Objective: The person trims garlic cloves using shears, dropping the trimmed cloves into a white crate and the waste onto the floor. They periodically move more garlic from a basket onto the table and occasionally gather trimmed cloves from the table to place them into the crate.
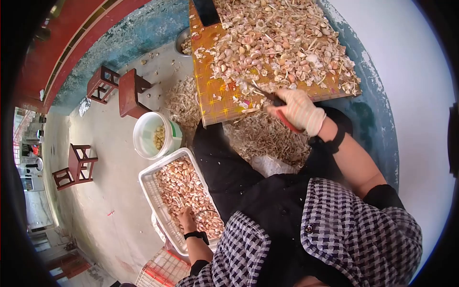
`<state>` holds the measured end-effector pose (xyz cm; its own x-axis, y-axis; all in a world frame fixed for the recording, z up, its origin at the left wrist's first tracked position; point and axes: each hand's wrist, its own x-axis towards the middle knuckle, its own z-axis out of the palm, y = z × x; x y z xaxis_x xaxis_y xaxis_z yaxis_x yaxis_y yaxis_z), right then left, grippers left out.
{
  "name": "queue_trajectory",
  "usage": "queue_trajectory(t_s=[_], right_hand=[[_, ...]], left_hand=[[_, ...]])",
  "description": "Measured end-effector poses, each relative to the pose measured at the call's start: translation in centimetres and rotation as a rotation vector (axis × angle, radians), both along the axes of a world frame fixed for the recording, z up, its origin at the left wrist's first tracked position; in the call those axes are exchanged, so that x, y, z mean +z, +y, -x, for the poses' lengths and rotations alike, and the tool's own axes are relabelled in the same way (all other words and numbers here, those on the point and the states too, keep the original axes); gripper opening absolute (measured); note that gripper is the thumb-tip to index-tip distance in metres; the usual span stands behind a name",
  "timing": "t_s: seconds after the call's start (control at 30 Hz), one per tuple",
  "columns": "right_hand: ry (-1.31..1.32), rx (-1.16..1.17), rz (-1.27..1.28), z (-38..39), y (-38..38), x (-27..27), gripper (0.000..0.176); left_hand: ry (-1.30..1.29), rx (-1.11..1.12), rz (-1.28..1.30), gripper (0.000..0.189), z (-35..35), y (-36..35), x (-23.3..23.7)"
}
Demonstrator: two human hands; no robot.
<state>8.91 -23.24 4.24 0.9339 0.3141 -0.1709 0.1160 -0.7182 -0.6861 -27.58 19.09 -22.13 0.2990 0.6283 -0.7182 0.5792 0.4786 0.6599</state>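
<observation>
We have our left hand (188, 221) in the white basket (165, 162) and scissors (288, 122) in our right hand (300, 112)

Our left hand dips onto the garlic cloves (179, 184), so they lie under and around it, but we cannot tell if its fingers pinch any. Our right hand wears a pale glove and curls around the scissors, with the red handle by the palm and the blades poking out over the table (211, 109), near the big garlic pile (275, 40). A white bucket (175, 136) is just beside the basket
</observation>
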Motion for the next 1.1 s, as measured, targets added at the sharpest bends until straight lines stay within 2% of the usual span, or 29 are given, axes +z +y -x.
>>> queue_trajectory(t_s=[0.07,0.1,0.13,0.17,0.2,0.23,0.27,0.33,0.4,0.43,0.47,0.53,0.63,0.7,0.77,0.87,0.9,0.97,1.0,1.03,1.07,1.1], right_hand=[[-0.149,0.026,0.092,-3.4,0.2,-0.6,0.037],[-0.174,0.028,0.096,-4.9,0.6,-0.9,0.037],[-0.198,0.029,0.098,-6.3,1.1,-1.0,0.037],[-0.114,0.042,0.082,-7.8,1.7,-1.0,0.037],[-0.185,0.049,0.103,-8.7,2.6,-0.8,0.036],[-0.283,0.096,0.172,-10.2,3.2,-1.9,0.034],[-0.378,0.149,0.235,-11.9,3.9,-3.1,0.033],[-0.512,0.209,0.402,-14.4,5.8,-4.8,0.032],[-0.452,0.252,0.507,-15.6,8.0,-5.2,0.033],[-0.471,0.300,0.567,-16.4,8.9,-5.8,0.034],[-0.599,0.379,0.642,-17.3,9.2,-7.3,0.037],[-0.563,0.349,0.696,-16.7,10.1,-7.6,0.037],[-0.629,0.411,0.716,-17.8,9.6,-7.8,0.041],[-0.561,0.320,0.722,-17.3,9.1,-7.7,0.042],[-0.538,0.217,0.786,-15.2,9.7,-5.1,0.043],[-0.524,0.089,0.512,-14.2,7.3,-4.9,0.043],[-0.471,0.110,0.300,-13.3,6.4,-5.7,0.040],[-0.264,0.166,-0.088,-9.8,5.1,-4.0,0.024],[-0.055,0.097,-0.465,-7.9,5.0,-4.9,0.024],[0.187,-0.002,-0.588,-5.7,4.9,-4.1,0.021],[0.122,-0.020,-0.694,-2.2,5.5,-1.2,0.017],[0.218,0.002,-0.724,-1.1,4.3,-0.5,0.016]], left_hand=[[0.047,-0.008,-0.055,0.022,0.5,1.0,-1.4],[0.108,0.053,-0.132,0.019,0.5,1.2,-2.4],[0.107,0.027,-0.155,0.018,0.6,1.4,-2.6],[0.107,-0.002,-0.177,0.017,0.5,1.6,-3.0],[0.107,-0.029,-0.199,0.015,0.5,1.7,-3.1],[0.100,-0.078,-0.151,0.014,0.3,1.8,-3.0],[0.157,-0.069,-0.209,0.016,-0.1,1.5,-3.2],[0.086,-0.023,-0.167,0.016,0.0,1.7,-4.0],[0.026,-0.004,-0.197,0.014,0.6,2.3,-4.7],[0.107,-0.069,-0.171,0.007,1.5,3.4,-5.3],[0.153,-0.037,-0.189,0.016,2.2,3.5,-5.7],[0.263,0.171,-0.109,0.028,-1.0,0.9,0.9],[0.199,0.278,-0.253,0.029,-0.2,2.8,1.4],[0.149,0.329,-0.346,0.030,0.3,4.4,1.8],[0.039,0.363,-0.397,0.028,-1.1,5.8,3.3],[-0.309,0.215,-0.438,0.021,-8.7,3.5,9.5],[-0.401,0.081,-0.425,0.021,-12.0,1.3,12.2],[-0.606,-0.216,-0.322,0.024,-18.2,-4.7,16.4],[-0.715,-0.383,-0.236,0.028,-21.2,-7.9,17.8],[-0.797,-0.473,-0.140,0.029,-23.9,-11.6,19.4],[-0.869,-0.569,-0.040,0.031,-26.3,-15.3,20.0],[-0.945,-0.642,0.046,0.035,-28.0,-18.5,21.1]])
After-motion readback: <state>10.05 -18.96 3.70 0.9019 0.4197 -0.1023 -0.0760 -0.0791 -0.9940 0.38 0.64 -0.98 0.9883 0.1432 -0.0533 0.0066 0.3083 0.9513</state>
